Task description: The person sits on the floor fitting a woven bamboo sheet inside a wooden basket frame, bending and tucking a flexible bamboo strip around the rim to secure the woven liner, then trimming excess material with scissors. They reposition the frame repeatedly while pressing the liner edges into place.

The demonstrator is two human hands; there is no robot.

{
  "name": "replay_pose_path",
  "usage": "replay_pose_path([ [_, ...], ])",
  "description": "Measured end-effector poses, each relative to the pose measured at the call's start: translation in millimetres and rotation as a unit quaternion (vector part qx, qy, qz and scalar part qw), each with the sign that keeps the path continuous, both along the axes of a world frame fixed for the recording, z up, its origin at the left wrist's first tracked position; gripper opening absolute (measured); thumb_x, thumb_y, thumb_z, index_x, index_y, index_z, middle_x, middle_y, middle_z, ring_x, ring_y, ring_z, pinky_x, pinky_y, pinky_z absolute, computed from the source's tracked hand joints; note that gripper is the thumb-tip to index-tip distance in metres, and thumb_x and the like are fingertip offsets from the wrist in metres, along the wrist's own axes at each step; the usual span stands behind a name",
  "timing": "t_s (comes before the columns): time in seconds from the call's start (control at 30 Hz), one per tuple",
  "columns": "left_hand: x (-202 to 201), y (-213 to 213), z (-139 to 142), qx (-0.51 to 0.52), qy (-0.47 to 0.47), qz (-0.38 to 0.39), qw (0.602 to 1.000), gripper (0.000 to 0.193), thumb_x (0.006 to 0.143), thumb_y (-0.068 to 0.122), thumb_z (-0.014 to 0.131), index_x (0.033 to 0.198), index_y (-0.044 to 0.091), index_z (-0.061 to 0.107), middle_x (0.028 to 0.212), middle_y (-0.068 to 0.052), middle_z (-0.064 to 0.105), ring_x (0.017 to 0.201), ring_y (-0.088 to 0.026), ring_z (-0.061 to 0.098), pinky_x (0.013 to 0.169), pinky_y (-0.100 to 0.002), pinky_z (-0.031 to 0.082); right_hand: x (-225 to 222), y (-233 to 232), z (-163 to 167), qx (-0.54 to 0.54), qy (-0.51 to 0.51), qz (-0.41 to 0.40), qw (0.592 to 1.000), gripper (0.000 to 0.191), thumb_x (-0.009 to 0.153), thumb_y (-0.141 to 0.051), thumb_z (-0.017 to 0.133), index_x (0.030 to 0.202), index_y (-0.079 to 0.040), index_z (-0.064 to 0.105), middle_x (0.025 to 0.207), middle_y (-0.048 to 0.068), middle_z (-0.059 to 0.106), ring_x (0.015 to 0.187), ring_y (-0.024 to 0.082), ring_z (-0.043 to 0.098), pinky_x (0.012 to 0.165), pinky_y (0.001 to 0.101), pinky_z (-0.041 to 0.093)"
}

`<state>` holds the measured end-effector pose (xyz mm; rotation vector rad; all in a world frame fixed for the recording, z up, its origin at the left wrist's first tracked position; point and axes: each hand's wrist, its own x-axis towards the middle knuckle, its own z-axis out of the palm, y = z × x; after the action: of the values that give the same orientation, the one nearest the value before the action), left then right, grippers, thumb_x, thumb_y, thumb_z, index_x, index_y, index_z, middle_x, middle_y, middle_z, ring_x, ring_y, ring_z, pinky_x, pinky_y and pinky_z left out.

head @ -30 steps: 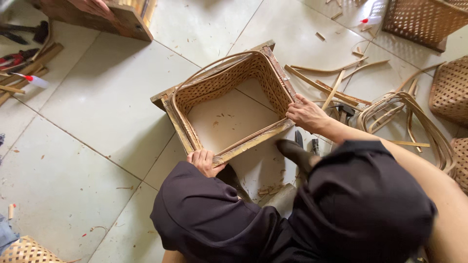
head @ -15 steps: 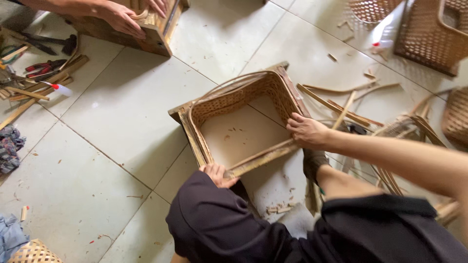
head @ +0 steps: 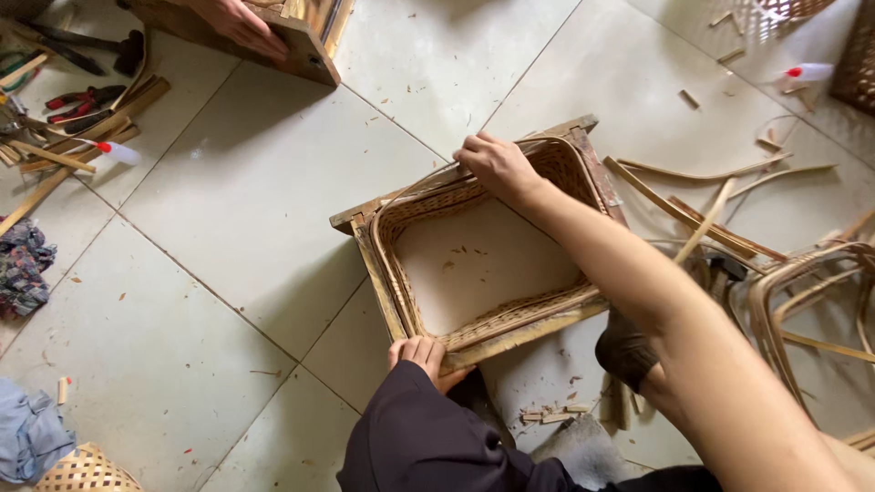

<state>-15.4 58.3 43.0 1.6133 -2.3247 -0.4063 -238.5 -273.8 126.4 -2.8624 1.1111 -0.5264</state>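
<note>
- Head view: the woven tray (head: pixel 483 264), unfinished in its wooden frame, lies mid-floor across a tile joint.
- The left hand (head: pixel 421 357) has its grip clenched on the near frame edge; the right hand (head: pixel 497 164) is clamped on the far rim. Uneven pull could twist the frame and spring the weave.
- Loose cane strips (head: pixel 702 214) lie by the right forearm; a sweep of the arm could snag them.
- Another person's hand (head: pixel 239 25) rests on a wooden box (head: pixel 305 36) at the floor's far edge.

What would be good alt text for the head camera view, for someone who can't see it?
A person's two bare hands hold a bottomless rectangular woven basket frame on a tiled floor: the left hand grips its near rim, the right hand its far rim. Loose cane strips lie to the right; another person's hand rests on a wooden frame at top.
</note>
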Motion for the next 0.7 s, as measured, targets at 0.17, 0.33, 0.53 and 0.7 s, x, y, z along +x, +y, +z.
replay_pose_path([
  [0.17,-3.7,-10.1,22.2,0.085,0.001,-0.009,0.996,0.058,0.078,0.06,0.076,0.102,0.01,0.064,0.109,-0.01,0.061,0.109,-0.03,0.054,0.101,-0.053,0.033,-16.0,12.9,-32.9,-0.026,-0.013,0.037,0.999,0.013,0.091,-0.005,0.066,0.104,-0.006,0.066,0.101,0.008,0.063,0.094,0.023,0.063,0.082,0.0343,0.058],
  [0.33,24.7,-83.3,43.8,-0.082,0.319,0.251,0.91,0.024,0.093,0.014,0.074,0.108,0.007,0.056,0.105,-0.004,0.061,0.097,-0.013,0.065,0.085,-0.027,0.059,-31.6,34.7,-27.0,-0.018,-0.028,0.047,0.998,0.023,0.084,-0.008,0.065,0.107,-0.009,0.067,0.098,0.005,0.061,0.098,0.023,0.062,0.083,0.0349,0.058],
  [0.53,81.9,-160.4,26.5,0.204,0.464,0.34,0.792,0.037,0.078,0.021,0.09,0.095,0.01,0.059,0.082,0.003,0.053,0.073,-0.006,0.05,0.065,-0.021,0.048,-44.0,54.3,-11.6,0.035,0.017,0.068,0.997,0.027,0.088,-0.01,0.065,0.115,-0.006,0.069,0.096,0.006,0.059,0.092,0.023,0.059,0.08,0.0343,0.057],
  [0.7,93.6,-166.4,18.5,0.257,0.451,0.33,0.788,0.043,0.073,0.023,0.093,0.083,0.01,0.053,0.069,0.005,0.051,0.061,-0.006,0.048,0.055,-0.022,0.047,-50.4,62.0,-12.6,0.047,0.03,0.078,0.995,0.027,0.088,-0.009,0.065,0.114,-0.005,0.07,0.097,0.006,0.06,0.092,0.022,0.06,0.081,0.0338,0.056],
])
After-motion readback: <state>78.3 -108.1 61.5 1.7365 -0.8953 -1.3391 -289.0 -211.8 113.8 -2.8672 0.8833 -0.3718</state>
